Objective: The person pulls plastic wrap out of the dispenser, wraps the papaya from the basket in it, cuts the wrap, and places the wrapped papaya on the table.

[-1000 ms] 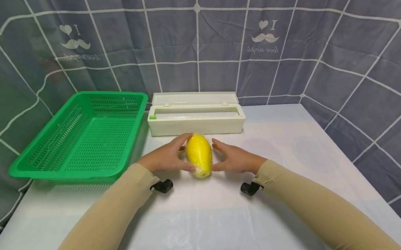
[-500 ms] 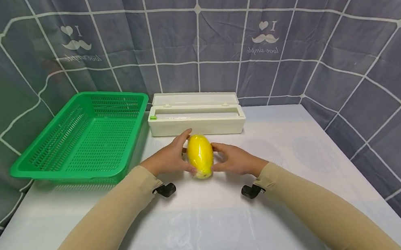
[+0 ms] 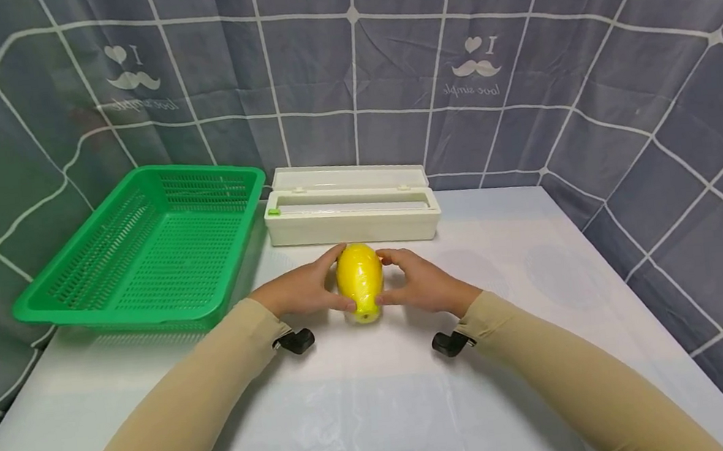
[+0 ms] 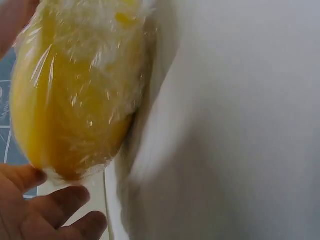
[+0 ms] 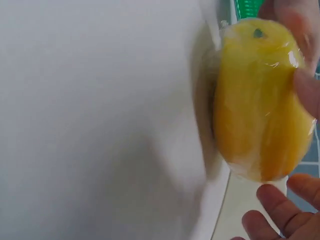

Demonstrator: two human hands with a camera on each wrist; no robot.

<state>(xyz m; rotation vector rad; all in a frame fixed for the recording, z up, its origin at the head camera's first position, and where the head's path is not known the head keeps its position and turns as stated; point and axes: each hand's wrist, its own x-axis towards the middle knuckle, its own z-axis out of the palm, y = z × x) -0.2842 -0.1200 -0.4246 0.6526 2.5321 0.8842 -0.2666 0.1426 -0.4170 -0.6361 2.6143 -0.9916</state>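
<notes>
A yellow oval fruit (image 3: pixel 360 277), wrapped in clear cling film, is at the middle of the white table with its stem end towards me. My left hand (image 3: pixel 300 288) holds it from the left, thumb near the stem end and index finger at the far end. From the right my right hand (image 3: pixel 430 282) holds it too, its thumb on the near end. Film lies crinkled over the side of the fruit (image 4: pixel 75 95) in the left wrist view. In the right wrist view a small dark stem mark shows on the fruit (image 5: pixel 260 105).
Behind the fruit stands a white cling film box (image 3: pixel 353 225) with its lid raised and a roll inside. A green perforated basket (image 3: pixel 242 256) sits at the back left of the white table (image 3: pixel 381 414). A grey checked curtain (image 3: pixel 310 54) encloses the back and sides.
The fruit has turned slightly, and its stem end shows more plainly. My left index finger, lifted half a second ago, has come down by the far end. My right fingers have closed in on the fruit.
</notes>
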